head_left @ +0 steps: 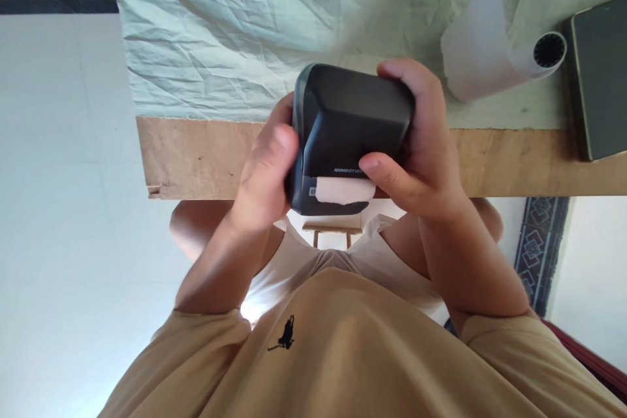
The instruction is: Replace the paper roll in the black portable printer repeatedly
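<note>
**Small black printer gripped in both hands, paper showing at its slot**

Held just off the near edge of the wooden table [206, 157], above the lap: a small black label printer [350, 130], lid closed, a strip of white paper [344, 190] poking out of the slot on its near face. Presumably a roll inside, but hidden by the closed casing; only the protruding strip visible.

Clamped from the left side of the printer by the left hand [264, 173], fingers curled tight around the casing, thumb pressed against the near left corner. Clamped from the right side by the right hand [421, 144], fingers wrapped over the far top edge, thumb laid across the near face just above the paper strip. Both hands closed on the printer, none of it resting on the table.

Beyond the printer, spread over the tabletop: a crumpled pale green cloth [220, 32]. Right of the printer, lying on that cloth: a loose roll of white paper [494, 55], partly unwound, dark core facing right. Further right still, at the table's near edge: a flat dark device [600, 75].
</note>
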Tool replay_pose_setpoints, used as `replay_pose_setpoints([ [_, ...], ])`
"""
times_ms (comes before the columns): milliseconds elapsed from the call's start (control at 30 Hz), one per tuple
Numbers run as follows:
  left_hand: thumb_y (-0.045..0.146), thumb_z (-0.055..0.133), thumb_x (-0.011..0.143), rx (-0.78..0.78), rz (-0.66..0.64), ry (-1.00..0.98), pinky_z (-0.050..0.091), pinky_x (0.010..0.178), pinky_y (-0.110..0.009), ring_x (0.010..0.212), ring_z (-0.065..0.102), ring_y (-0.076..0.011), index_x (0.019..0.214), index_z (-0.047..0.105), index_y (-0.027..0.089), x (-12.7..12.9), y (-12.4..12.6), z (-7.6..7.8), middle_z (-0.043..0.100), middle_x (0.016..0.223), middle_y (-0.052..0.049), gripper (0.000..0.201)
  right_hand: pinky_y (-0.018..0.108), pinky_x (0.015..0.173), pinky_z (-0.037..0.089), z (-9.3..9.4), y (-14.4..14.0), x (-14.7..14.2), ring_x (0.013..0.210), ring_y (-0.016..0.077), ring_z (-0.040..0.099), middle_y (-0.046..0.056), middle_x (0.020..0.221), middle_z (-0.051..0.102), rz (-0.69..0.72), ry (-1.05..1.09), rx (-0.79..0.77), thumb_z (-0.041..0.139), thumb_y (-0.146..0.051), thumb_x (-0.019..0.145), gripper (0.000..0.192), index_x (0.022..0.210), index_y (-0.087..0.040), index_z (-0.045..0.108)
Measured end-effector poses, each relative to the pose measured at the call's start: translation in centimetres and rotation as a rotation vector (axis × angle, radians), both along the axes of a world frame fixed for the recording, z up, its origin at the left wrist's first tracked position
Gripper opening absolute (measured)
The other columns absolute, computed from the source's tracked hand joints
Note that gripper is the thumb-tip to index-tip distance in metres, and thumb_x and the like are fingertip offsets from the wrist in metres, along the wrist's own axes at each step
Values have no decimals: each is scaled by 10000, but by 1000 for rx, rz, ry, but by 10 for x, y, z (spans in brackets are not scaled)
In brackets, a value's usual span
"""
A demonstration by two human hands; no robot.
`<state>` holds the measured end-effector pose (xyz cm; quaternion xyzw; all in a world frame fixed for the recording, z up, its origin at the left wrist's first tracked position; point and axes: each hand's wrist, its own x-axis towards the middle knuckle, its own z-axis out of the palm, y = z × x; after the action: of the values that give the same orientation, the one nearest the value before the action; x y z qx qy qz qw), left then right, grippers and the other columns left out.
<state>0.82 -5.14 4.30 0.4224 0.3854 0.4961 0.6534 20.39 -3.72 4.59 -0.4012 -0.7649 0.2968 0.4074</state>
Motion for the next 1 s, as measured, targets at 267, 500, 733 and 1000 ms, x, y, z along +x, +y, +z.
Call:
replay_pose_setpoints([
  [267,612,435,994,97,60,-48,565,1041,-408,1183,682,-287,982,757,250,0,3,-1,741,967,-68,484,462,1053,598,3,-1,1,1235,253,636,82,1387,574,0,-14,-31,512,-695,922,668,1439,-294,379],
  [500,407,425,1049,38,34,1,553,1020,-395,1300,625,-289,1035,757,283,-1,0,12,753,1041,-38,355,523,1119,545,-4,0,-1,1303,293,600,101,1448,511,28,64,1,549,-644,915,703,1487,-295,336],
  [733,343,408,1059,-21,48,32,512,954,-358,1230,627,-266,934,701,225,-5,-2,19,739,969,-37,340,558,1192,481,-2,2,0,1440,320,486,127,1536,413,113,12,48,542,-709,875,813,1517,-292,267],
  [1000,346,532,986,122,86,-142,553,873,-369,831,676,-209,682,559,238,2,5,5,601,605,1,324,475,1241,454,-6,4,1,1472,300,443,141,1514,452,85,9,98,670,-869,691,1083,1509,-271,288],
])
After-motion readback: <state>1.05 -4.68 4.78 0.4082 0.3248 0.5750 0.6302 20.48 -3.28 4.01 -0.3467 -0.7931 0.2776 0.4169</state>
